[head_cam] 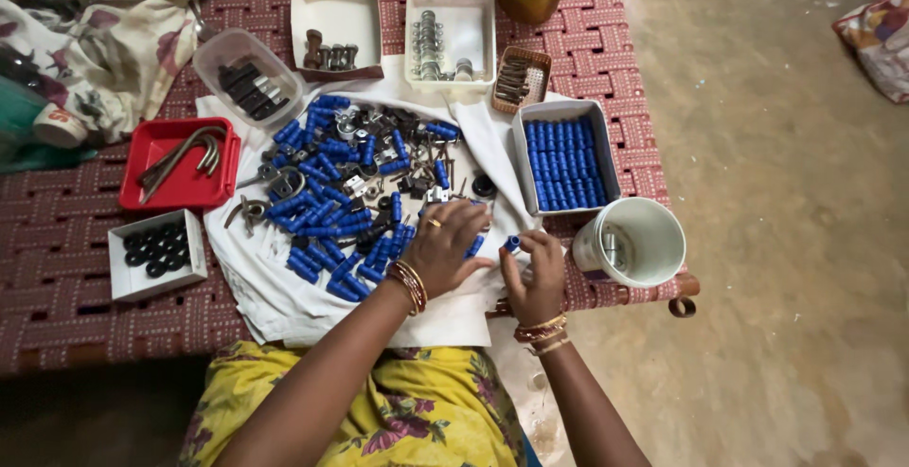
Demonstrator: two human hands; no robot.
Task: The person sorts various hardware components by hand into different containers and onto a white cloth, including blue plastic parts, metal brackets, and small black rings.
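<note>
At near edge of white cloth (284, 306): right hand (536, 278), fingertips pinched on 1 small blue sleeve (512, 242), raised off the pile as if for inspection. Beside it: left hand (445, 247), palm down, fingers spread on the heap, grip on any piece not discernible. Beyond: loose heap of blue sleeves and metal fittings (355, 183), unsorted. Right: white cup (632, 242); grey tray of blue sleeves (565, 156), packed in rows. Left: red tray of hooks (180, 161); white box of black rings (156, 251).
</note>
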